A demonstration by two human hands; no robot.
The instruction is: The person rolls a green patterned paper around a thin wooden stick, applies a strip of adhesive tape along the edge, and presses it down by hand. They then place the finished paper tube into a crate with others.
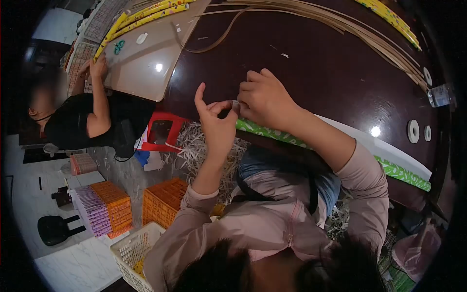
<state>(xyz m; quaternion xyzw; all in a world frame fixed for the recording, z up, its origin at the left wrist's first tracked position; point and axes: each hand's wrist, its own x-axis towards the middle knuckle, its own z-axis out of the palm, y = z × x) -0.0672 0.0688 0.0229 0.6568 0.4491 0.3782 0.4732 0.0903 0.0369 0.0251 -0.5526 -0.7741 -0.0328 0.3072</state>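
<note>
A green wrapping paper roll with white patterns (403, 174) lies along the table's near edge, its white inner side showing. At its left end my left hand (218, 124) pinches thumb and index finger together, with the other fingers raised. My right hand (266, 100) is closed beside it, fingers curled over that same end. A small pale bit shows between the two hands, too small to name. My right forearm crosses over the roll and hides part of it.
Thin brown strips (311, 17) lie along the table's far side. White tape rolls (413, 131) sit at the right. A person in black (73, 119) at left holds a yellow patterned roll (109, 36). Below are shredded paper (197, 155), a red stool (168, 117) and baskets (163, 202).
</note>
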